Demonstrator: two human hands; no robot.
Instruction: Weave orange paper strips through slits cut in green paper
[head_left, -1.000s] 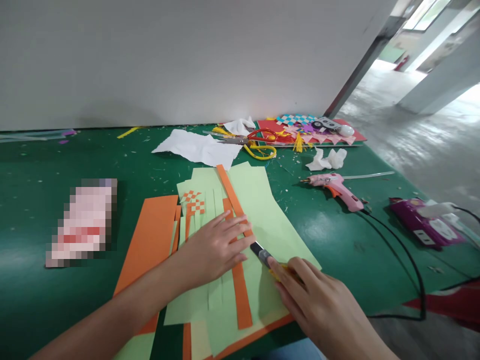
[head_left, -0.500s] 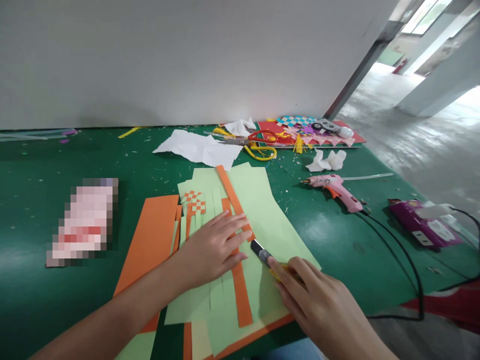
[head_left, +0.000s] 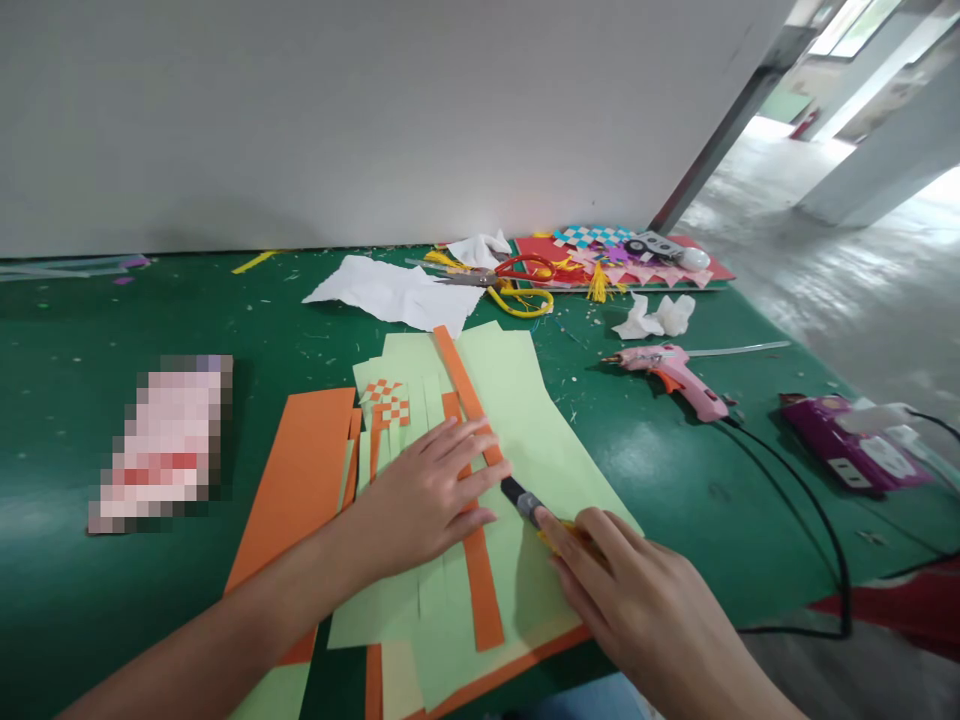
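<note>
My left hand lies flat with its fingers apart, pressing on the paper. Under its fingertips runs an orange paper strip, slanting across the light green sheets. My right hand grips a utility knife with a yellow handle, its blade end touching or very near the strip's lower end. A second orange strip passes below my left hand. Left of the fingers, narrow green strips and a small orange-and-white checkered weave lie on the sheets. Orange card sits beneath my left forearm.
At the back lie scissors and torn white paper. A red board bears small paper crafts. On the right are a pink glue gun with its cord and a purple power strip. A blurred pink item lies left.
My left fingertips have shifted slightly right along the orange strip, nearer the knife. The knife's blade end now sits against the fingertip area. The rest barely differs.
</note>
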